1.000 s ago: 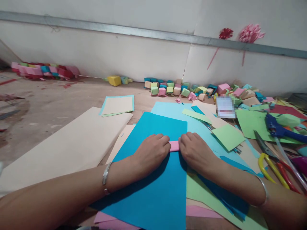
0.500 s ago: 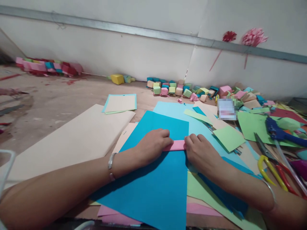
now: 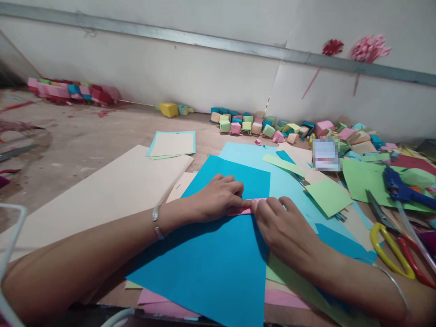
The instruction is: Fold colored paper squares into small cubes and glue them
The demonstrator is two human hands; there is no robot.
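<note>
A narrow pink paper strip [image 3: 244, 210], apparently folded, lies across a large blue paper sheet [image 3: 211, 268]. My left hand [image 3: 220, 198] presses the strip's left part with bent fingers, the index finger reaching along it. My right hand [image 3: 281, 225] is closed on the strip's right part, its thumb and fingertips almost touching the left index finger. Both hands rest over the blue sheet, and they hide the two ends of the strip.
Cream paper [image 3: 112, 195] lies left. On the right are scissors [image 3: 391, 240], a blue glue gun [image 3: 398, 186] and green paper pieces [image 3: 329, 198]. Small folded paper boxes [image 3: 247, 125] line the wall, with a pink paper train-like row [image 3: 73, 91] at far left.
My right hand has slid left along the pink strip, closing the gap to my left hand. My left index finger now stretches out along the strip. The view has shifted slightly.
</note>
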